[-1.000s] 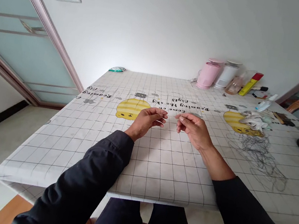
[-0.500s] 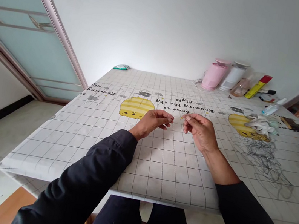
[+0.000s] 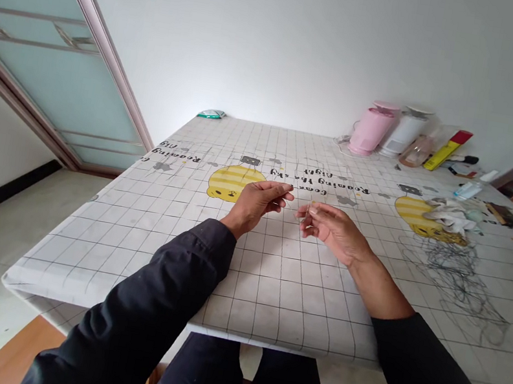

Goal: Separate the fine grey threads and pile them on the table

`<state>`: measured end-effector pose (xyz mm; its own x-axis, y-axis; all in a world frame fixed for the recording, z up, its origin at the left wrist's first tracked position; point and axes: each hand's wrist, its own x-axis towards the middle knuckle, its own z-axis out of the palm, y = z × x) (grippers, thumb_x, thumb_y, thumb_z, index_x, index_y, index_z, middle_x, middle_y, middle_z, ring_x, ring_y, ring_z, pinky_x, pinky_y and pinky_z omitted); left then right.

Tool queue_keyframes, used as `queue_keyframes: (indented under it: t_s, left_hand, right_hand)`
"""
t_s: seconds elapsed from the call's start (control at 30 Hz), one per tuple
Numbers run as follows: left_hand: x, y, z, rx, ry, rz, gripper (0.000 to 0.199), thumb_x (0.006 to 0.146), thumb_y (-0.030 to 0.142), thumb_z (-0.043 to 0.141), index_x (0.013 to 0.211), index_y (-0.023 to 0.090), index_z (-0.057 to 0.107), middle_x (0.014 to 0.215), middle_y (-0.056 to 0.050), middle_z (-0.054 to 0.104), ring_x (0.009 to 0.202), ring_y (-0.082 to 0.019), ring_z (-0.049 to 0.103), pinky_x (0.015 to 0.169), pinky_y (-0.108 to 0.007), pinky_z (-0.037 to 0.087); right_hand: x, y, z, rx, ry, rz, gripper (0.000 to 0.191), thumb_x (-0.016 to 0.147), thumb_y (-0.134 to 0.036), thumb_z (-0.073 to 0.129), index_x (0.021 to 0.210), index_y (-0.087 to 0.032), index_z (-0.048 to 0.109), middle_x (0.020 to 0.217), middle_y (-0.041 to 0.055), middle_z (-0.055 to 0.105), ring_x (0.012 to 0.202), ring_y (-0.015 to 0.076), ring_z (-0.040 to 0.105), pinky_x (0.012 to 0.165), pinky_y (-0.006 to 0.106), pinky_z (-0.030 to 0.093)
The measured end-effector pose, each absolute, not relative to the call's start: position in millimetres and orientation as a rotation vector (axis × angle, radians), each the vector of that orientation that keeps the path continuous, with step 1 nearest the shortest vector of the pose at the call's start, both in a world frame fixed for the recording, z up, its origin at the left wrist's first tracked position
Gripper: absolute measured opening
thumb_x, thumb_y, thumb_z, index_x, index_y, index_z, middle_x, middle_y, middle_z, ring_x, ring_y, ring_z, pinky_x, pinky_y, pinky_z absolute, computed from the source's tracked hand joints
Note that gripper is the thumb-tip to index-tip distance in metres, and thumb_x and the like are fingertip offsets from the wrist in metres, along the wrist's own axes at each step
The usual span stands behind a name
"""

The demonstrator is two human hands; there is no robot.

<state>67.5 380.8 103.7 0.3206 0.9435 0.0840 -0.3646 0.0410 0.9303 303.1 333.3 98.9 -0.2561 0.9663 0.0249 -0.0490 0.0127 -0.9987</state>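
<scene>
My left hand (image 3: 260, 203) is raised over the middle of the table, thumb and forefinger pinched together. Whatever lies in that pinch is too small to make out. A short gap to the right, my right hand (image 3: 332, 228) is also closed in a pinch. Something very thin and pale seems to show at its fingertips, but I cannot tell its kind. Both hands hover above a checked tablecloth (image 3: 264, 291). Off to the right of my right hand lies a loose tangle of thin dark strands (image 3: 461, 279), like thread or fine wire.
Behind the tangle lies a crumpled pale cloth (image 3: 453, 217), near a small clear bottle (image 3: 476, 186). Along the wall stand a pink cylinder-shaped device (image 3: 371, 131), a white one (image 3: 401, 134) and a yellow-red box (image 3: 448, 150). A green packet (image 3: 211, 114) lies at the back left corner.
My right hand has come slightly down and to the left, its fingertips now lower than the left's. My left hand has shifted a little left and up. Both remain pinched.
</scene>
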Motion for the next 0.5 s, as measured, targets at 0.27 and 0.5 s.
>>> queue_keyframes:
  t_s: [0.27, 0.5]
  left_hand:
    - [77.0, 376.0, 96.9, 1.163, 0.661, 0.965, 0.031, 0.087, 0.040, 0.096, 0.097, 0.012, 0.086, 0.093, -0.011, 0.081, 0.073, -0.013, 0.067, 0.072, -0.029, 0.057]
    - [78.4, 371.6, 104.7, 1.121, 0.612, 1.010, 0.028, 0.095, 0.038, 0.091, 0.104, 0.012, 0.084, 0.097, -0.010, 0.082, 0.076, -0.013, 0.071, 0.080, -0.030, 0.061]
  right_hand:
    - [293.7, 329.2, 98.6, -1.127, -1.606, 0.813, 0.050, 0.096, -0.074, 0.081, 0.115, -0.028, 0.079, 0.119, 0.0091, 0.081, 0.120, 0.0318, 0.074, 0.113, 0.052, 0.057]
    - [304.9, 332.9, 104.8, -1.095, -1.300, 0.952, 0.067, 0.096, -0.089, 0.068, 0.097, -0.023, 0.081, 0.099, 0.0127, 0.082, 0.093, 0.0286, 0.078, 0.093, 0.047, 0.066]
